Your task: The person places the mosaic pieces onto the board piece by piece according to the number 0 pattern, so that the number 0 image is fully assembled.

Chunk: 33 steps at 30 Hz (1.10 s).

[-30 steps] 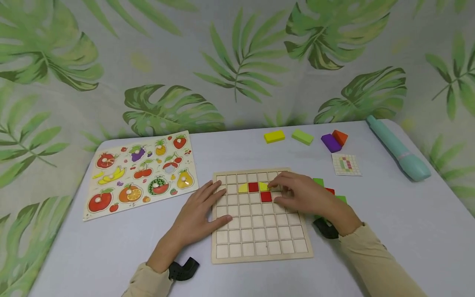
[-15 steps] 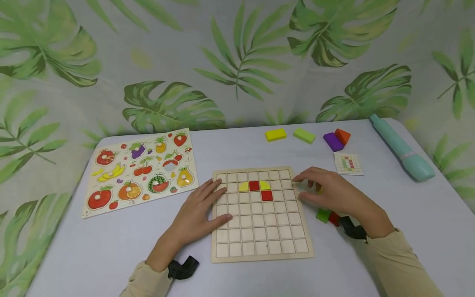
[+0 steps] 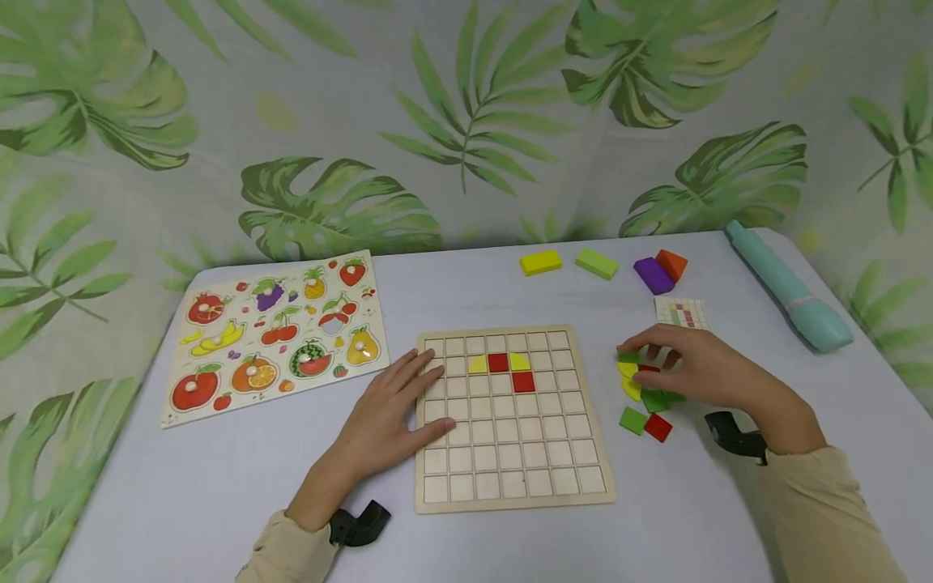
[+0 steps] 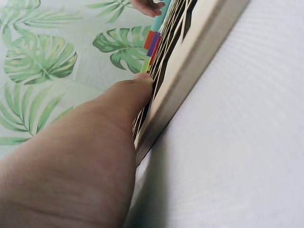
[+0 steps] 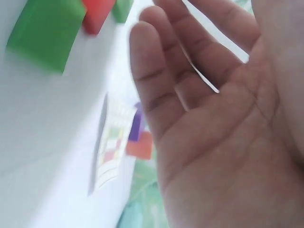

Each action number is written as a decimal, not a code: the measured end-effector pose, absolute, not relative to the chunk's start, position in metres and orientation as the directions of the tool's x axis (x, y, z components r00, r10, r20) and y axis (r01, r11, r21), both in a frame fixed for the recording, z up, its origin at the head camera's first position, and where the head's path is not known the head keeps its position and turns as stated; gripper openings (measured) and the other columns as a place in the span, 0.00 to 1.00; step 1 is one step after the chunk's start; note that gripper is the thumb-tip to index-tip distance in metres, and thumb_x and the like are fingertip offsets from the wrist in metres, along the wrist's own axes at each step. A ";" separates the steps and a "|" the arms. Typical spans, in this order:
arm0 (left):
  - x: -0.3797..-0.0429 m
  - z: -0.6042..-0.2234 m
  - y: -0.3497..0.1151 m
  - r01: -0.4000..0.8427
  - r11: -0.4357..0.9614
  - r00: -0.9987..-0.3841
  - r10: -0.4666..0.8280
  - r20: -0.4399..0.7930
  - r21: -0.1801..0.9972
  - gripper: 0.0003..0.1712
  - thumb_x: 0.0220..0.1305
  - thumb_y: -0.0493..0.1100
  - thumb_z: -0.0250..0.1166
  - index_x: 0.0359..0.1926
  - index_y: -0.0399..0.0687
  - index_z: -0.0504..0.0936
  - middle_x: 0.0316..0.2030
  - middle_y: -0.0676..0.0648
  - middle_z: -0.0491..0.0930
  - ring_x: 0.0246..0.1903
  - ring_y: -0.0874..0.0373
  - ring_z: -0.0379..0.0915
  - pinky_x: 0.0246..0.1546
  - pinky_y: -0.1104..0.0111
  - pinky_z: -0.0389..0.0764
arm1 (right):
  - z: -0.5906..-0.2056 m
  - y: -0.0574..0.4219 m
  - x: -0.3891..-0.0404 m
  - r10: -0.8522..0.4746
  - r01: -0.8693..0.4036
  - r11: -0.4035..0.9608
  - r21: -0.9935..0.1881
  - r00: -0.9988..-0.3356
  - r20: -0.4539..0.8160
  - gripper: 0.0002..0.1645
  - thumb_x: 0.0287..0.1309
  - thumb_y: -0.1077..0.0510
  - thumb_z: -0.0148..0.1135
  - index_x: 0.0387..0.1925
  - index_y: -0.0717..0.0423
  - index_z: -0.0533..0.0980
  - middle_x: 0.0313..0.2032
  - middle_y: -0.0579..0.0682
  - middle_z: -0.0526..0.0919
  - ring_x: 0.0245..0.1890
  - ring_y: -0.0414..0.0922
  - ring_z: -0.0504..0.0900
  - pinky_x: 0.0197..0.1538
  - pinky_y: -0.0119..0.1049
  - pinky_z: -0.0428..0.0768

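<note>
My left hand rests with spread fingers on the left side of a wooden grid board. Red and yellow pieces lie in its upper cells, among them a red square and a yellow corner-cut piece. To the right of the board, my right hand hovers over or touches a small pile of yellow pieces and green pieces, partly hiding it. Its fingers look loosely bent in the right wrist view, with no piece seen in them. A green square and a red square lie nearer the front.
A pattern card lies beyond my right hand. Yellow, light green, purple and orange blocks sit at the back. A teal tapered object lies far right, a fruit puzzle board at left.
My right hand has left the yellow piece in the board's upper cells and moved right to the loose pieces, uncovering the squares in front. My left hand has stayed put.
</note>
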<state>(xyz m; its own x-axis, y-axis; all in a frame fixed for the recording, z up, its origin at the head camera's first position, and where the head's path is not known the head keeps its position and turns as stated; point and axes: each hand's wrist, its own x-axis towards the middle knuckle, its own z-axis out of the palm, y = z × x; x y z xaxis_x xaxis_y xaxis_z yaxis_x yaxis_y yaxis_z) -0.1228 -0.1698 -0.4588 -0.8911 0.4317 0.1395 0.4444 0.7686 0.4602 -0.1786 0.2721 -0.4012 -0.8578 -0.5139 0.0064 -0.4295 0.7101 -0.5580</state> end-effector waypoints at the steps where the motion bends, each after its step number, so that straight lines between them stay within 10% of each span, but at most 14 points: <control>1: -0.123 -0.458 -0.169 0.444 0.769 -0.891 0.432 0.138 0.461 0.45 0.65 0.67 0.66 0.75 0.51 0.70 0.79 0.50 0.58 0.80 0.47 0.49 0.75 0.44 0.59 | -0.402 0.276 -0.179 -0.508 -0.417 0.717 -0.558 -0.861 -0.009 0.23 0.54 0.55 0.80 0.53 0.51 0.83 0.42 0.40 0.85 0.40 0.38 0.78 0.42 0.31 0.83; 33: -0.122 -0.456 -0.169 0.440 0.760 -0.893 0.429 0.140 0.479 0.44 0.64 0.66 0.68 0.75 0.51 0.71 0.79 0.50 0.59 0.80 0.47 0.49 0.76 0.45 0.59 | -0.401 0.283 -0.179 -0.453 -0.365 0.789 -0.494 -0.889 -0.066 0.22 0.55 0.51 0.80 0.50 0.52 0.85 0.38 0.39 0.83 0.39 0.39 0.77 0.43 0.31 0.82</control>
<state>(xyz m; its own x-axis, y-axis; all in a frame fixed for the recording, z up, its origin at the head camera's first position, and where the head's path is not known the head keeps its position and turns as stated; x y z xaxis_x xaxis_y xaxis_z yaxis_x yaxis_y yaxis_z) -0.1224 -0.1693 -0.4564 -0.8926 0.4286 0.1400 0.4399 0.7597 0.4788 -0.1788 0.2833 -0.4008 -0.8891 -0.4529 -0.0664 -0.3652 0.7893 -0.4936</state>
